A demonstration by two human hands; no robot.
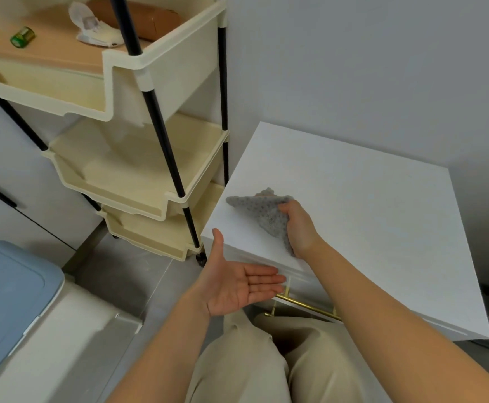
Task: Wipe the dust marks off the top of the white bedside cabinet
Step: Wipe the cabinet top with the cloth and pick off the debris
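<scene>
The white bedside cabinet (368,228) stands against the wall at the right, its flat top facing me. A grey dotted cloth (262,212) lies on the near left part of that top, spread toward the left edge. My right hand (298,228) is shut on the cloth and presses it on the surface. My left hand (237,282) hovers palm up, fingers flat and apart, just below the cabinet's front left corner, holding nothing. A gold drawer handle (304,306) shows under the top's front edge.
A cream tiered trolley (138,175) with black poles stands close to the cabinet's left side; its top tray holds a green battery (22,37), a crumpled tissue and a brown box. A white bin with a blue lid (8,301) sits at the lower left. My knees are below.
</scene>
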